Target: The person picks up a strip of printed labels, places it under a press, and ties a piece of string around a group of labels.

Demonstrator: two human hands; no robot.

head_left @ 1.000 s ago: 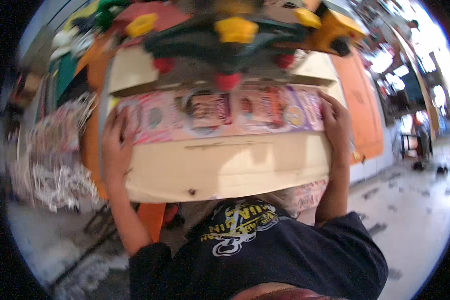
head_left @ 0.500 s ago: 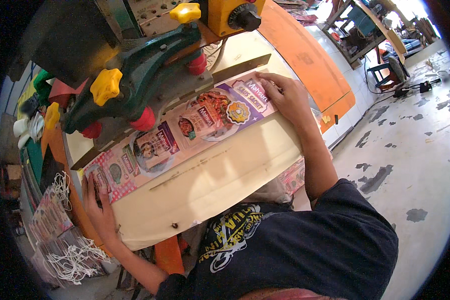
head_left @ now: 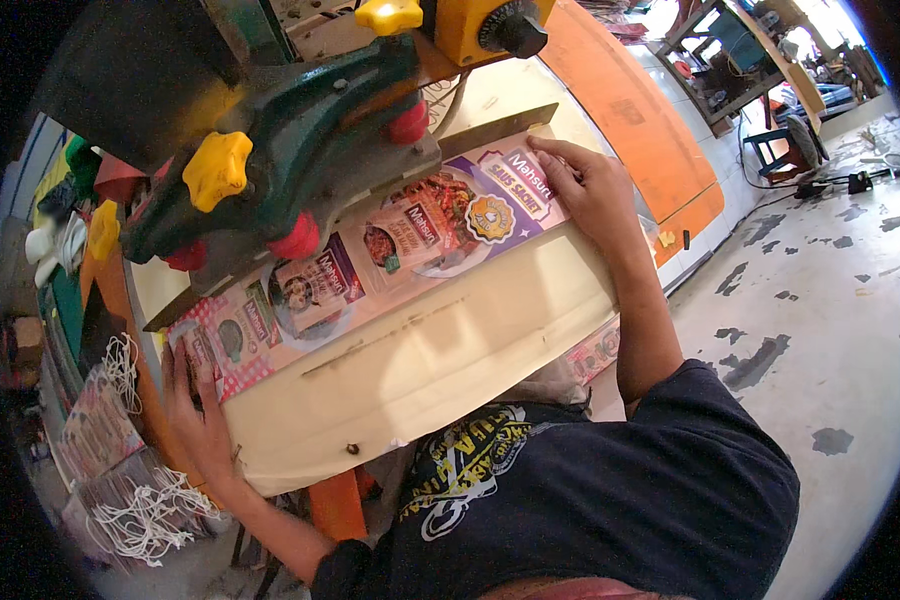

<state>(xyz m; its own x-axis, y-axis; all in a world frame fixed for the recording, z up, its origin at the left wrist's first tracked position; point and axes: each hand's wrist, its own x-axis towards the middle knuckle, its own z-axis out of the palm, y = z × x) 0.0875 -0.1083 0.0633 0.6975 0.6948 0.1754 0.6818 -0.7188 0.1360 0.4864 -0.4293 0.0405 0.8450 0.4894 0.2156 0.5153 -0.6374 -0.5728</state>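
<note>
A long printed strip (head_left: 362,262) with pictures of food and sachets lies slantwise on a cream-coloured work surface (head_left: 425,345). Its far edge runs along a metal bar (head_left: 500,128) under the press. At the strip's left end rests my left hand (head_left: 198,415), fingers stretched out and lying on the print. My right hand (head_left: 592,190) holds the far right corner, with thumb and index finger bent close together there. Above the strip stands a dark green machine arm (head_left: 270,140) with a yellow star knob (head_left: 216,170) and red round parts (head_left: 295,237).
A yellow box with a black dial (head_left: 515,28) sits at the top. An orange board (head_left: 630,115) lies beyond my right hand. Bundles of printed sheets with white strings (head_left: 150,515) are at lower left. Past the work surface, the worn floor (head_left: 770,300) holds a cable.
The whole view has shifted slightly. Both hands remain at the two ends of the strip, and the strip keeps its place along the metal bar.
</note>
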